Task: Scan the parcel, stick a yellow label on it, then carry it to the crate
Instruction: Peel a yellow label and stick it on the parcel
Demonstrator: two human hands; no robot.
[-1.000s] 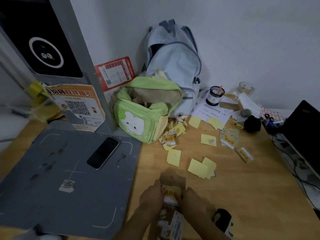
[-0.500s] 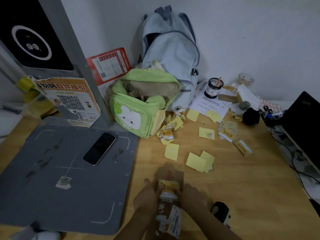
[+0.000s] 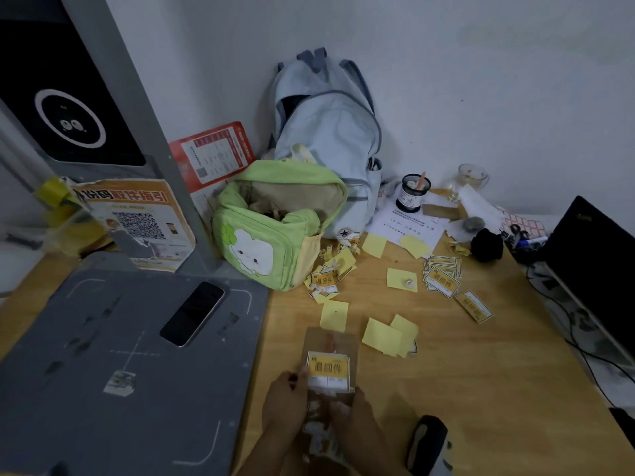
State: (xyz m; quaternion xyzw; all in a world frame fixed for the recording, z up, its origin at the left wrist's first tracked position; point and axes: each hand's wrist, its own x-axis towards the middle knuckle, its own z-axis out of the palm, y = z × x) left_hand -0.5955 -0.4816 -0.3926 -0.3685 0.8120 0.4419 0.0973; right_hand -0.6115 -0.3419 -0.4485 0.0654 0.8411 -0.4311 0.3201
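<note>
Moved: both hands have slid back off the yellow label (image 3: 328,371), which now lies bare on the parcel (image 3: 331,341).
Parcel: lying on the table (image 3: 481,389), near edge.
Left: left hand (image 3: 285,403), grip pinching the parcel's left edge.
Right: right hand (image 3: 354,417) on the near end; grip cannot be told.
Handling: likely light, stiff cardboard; hold the long edges.

We see a dim, flat-lit view with soft shadows, mild blur and bowed wide-angle edges.
</note>
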